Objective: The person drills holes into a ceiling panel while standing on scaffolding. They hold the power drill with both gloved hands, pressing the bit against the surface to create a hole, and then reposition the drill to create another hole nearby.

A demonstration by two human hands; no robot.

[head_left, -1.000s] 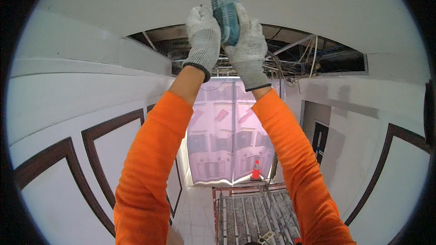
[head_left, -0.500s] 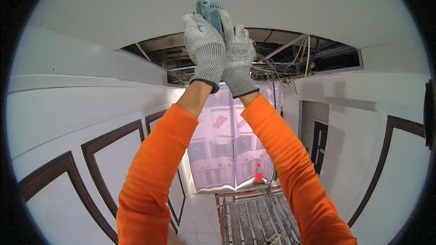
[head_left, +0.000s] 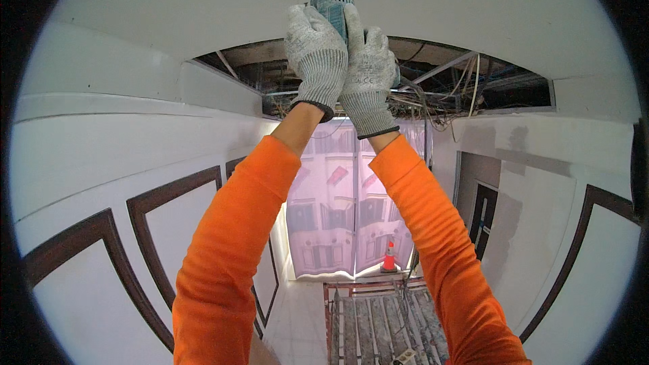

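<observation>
A dusty blue-green power drill (head_left: 330, 5) is held overhead in both my gloved hands, its chuck pointing up at the white ceiling panel (head_left: 223, 3). My left hand (head_left: 316, 47) wraps the drill's left side. On the other side, my right hand (head_left: 368, 71) grips it with the thumb side raised along the body. The handle and trigger are hidden behind the gloves. At the upper edge of the picture the bit is barely visible, so I cannot tell whether it touches the ceiling.
Beyond my hands, a ceiling opening (head_left: 466, 81) shows loose cables and metal framing. Pink translucent sheeting (head_left: 331, 209) hangs across the passage, with an orange cone (head_left: 389, 257) at its foot. Below is a slatted metal platform (head_left: 365, 324). Dark-trimmed wall panels (head_left: 172, 192) line the left.
Both my hands and the drill have shifted slightly up and to the right in view. The surroundings have also shifted a little to the right. My grip looks the same.
</observation>
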